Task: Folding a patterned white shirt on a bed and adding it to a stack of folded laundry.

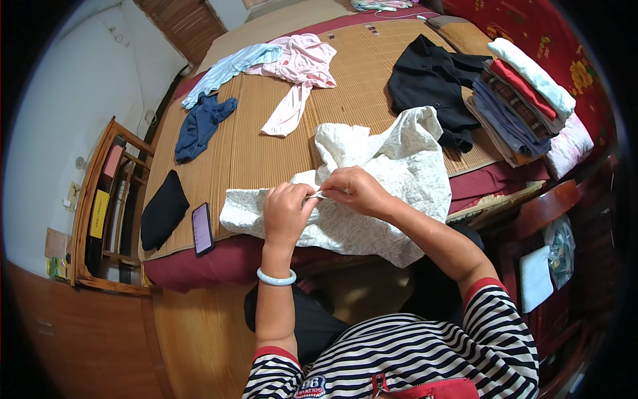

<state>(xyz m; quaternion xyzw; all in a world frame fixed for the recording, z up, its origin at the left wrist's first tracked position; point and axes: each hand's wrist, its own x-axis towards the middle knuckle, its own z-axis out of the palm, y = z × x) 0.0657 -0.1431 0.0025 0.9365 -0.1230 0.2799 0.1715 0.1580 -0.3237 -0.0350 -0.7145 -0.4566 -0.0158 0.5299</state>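
A white garment with a faint grey pattern [405,176] lies spread at the near edge of the bed, one sleeve stretching left. My left hand [287,207] pinches a bit of its edge, fingers closed. Close beside it, my right hand [355,189] also grips the fabric between thumb and fingers, so the two hands meet over the garment's middle. Exactly which part of the garment they hold is too small to make out. A pale bangle [276,277] circles my left wrist.
On the bamboo mat [266,156] lie a black garment [428,80], a pink one [302,60], a blue striped one [229,70], a navy one [203,126] and a folded black cloth [164,211]. A phone [202,229] rests at the left edge. Folded clothes [515,110] are stacked right.
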